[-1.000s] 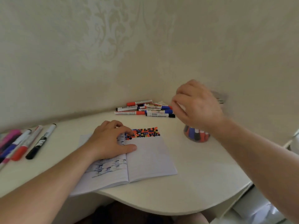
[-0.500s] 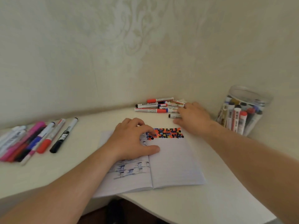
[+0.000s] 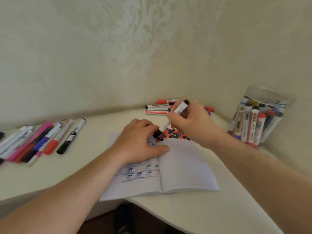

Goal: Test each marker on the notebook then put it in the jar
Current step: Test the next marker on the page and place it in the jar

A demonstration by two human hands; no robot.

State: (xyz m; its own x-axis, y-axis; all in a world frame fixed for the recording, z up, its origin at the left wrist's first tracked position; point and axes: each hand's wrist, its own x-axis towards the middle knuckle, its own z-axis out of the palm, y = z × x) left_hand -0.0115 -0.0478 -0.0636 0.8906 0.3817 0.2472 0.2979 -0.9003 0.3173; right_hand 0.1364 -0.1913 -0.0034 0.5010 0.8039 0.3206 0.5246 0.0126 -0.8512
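Just right of the frame's centre, the right hand grips a white marker with black ends, its fingers curled round the barrel. The marker slants from upper right down to lower left, its black cap end touching the fingertips of the left hand. That hand lies on the left page of the open notebook, fingers bent toward the cap and thumb stretched along the page; whether they pinch the cap I cannot tell. A patch of coloured dots fills the top of the right page. At the right edge stands a clear jar holding upright markers. A pile of markers lies against the wall behind the hands, and a row of markers rests at the left on the white table.
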